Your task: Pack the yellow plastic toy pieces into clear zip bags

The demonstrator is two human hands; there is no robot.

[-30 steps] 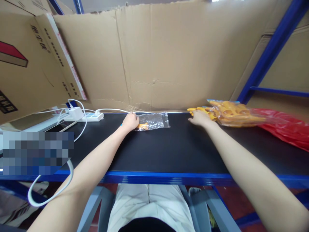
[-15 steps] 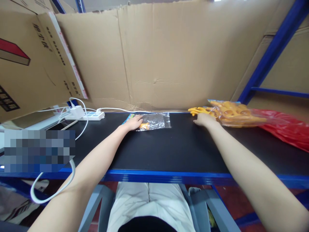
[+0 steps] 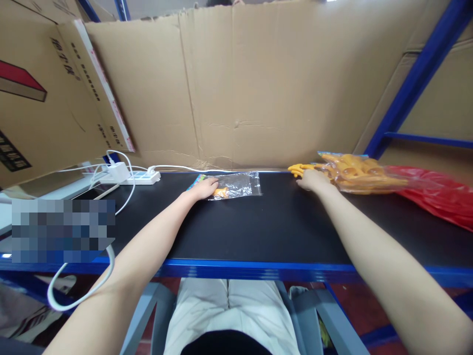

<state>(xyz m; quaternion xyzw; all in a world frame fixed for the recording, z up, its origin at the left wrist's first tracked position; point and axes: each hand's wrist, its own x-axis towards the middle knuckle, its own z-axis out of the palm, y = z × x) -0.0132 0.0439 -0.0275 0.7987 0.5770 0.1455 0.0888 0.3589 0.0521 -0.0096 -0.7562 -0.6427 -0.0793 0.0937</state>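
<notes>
My left hand (image 3: 207, 188) lies flat, fingers stretched out, on a clear plastic bag (image 3: 242, 185) with a coloured header. An orange piece (image 3: 221, 193) shows inside this bag beside my fingers. My right hand (image 3: 312, 180) is over orange branching plastic pieces (image 3: 300, 169) at the back right of the table. The thumb points left; the other fingers are mostly hidden, so I cannot see whether they grip anything. Right beside that hand lies a pile of clear bags (image 3: 364, 172) with orange plastic pieces in them.
Red plastic bags (image 3: 436, 195) lie at the right of the black table (image 3: 258, 231). On the left are a white power strip (image 3: 142, 177), chargers with cables, and a blurred-out area (image 3: 62, 230). A cardboard wall (image 3: 273, 88) stands behind; a blue post (image 3: 414, 74) rises at the right.
Both hands stay in nearly the same places. At the top edge, part of a person has come into view behind the cardboard.
</notes>
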